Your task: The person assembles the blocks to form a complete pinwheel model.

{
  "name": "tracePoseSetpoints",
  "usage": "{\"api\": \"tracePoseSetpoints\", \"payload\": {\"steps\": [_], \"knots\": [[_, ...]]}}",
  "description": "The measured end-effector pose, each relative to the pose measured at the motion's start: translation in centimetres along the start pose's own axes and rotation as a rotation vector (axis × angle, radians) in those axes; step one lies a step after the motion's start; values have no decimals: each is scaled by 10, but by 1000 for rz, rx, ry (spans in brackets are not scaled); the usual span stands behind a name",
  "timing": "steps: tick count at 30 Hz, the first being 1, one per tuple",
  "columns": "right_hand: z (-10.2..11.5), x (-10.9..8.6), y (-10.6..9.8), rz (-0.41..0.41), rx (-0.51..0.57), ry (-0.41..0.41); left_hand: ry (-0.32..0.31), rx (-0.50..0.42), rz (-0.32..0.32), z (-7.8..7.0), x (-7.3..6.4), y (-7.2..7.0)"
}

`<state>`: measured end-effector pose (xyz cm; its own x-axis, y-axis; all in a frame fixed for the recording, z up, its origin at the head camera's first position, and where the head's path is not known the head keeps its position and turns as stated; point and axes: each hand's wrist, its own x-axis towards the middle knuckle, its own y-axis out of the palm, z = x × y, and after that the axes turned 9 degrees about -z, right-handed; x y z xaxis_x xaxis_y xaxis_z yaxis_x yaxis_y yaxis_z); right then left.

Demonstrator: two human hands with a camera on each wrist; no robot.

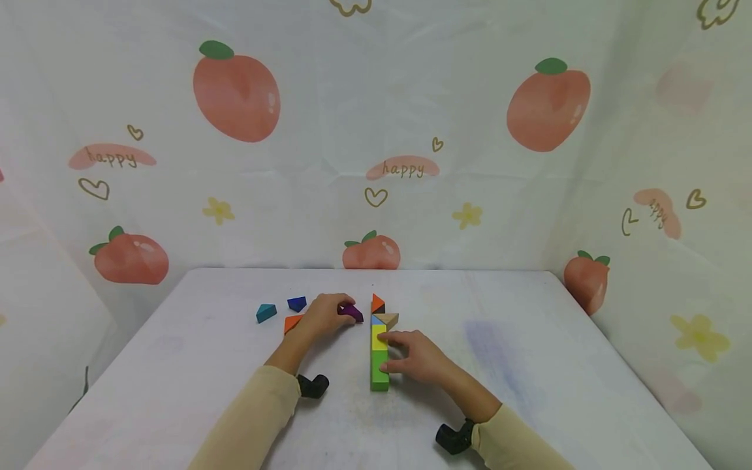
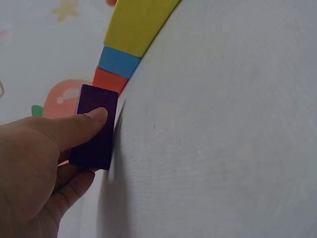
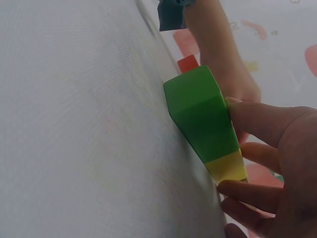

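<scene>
My left hand [image 1: 320,317] pinches a purple block [image 2: 94,148] between thumb and fingers, just left of a row of blocks. That row runs away from me: a green block [image 1: 380,378] nearest, then a yellow block [image 1: 378,343], a light blue piece [image 1: 377,320] and an orange triangular block [image 1: 377,303] at the far end. A bare-wood triangular block [image 1: 388,319] sits on the row's right side. Along that side my right hand [image 1: 420,356] rests its fingertips, thumb at the green block and fingers by the yellow one, fairly straight in the right wrist view.
Left of my left hand lie a teal block [image 1: 266,313], a dark blue block [image 1: 297,303] and another orange block [image 1: 291,322], partly covered by that hand. The white table [image 1: 529,326] ends at a printed cloth backdrop [image 1: 329,215].
</scene>
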<state>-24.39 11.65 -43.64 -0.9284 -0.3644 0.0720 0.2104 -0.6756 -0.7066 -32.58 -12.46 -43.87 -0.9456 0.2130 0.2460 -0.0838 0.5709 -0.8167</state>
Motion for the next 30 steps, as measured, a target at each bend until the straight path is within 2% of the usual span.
{"api": "tracePoseSetpoints", "payload": {"steps": [8,13,18,21,25,30], "knots": [[-1,0,-1,-6,2,-8,-14,33,51,-9,-5,-3],[-1,0,-1,-1,9,-7,2,67,60,-10,-6,-6],[-1,0,0,2,9,0,31,59,50,-10,-8,-15],[-1,1,1,1,3,4,21,40,52,-9,-7,-23],[-1,1,1,0,-4,10,-3,21,26,-5,-7,-33],[-2,1,1,-2,7,4,0,32,-46,7,-8,-43]]}}
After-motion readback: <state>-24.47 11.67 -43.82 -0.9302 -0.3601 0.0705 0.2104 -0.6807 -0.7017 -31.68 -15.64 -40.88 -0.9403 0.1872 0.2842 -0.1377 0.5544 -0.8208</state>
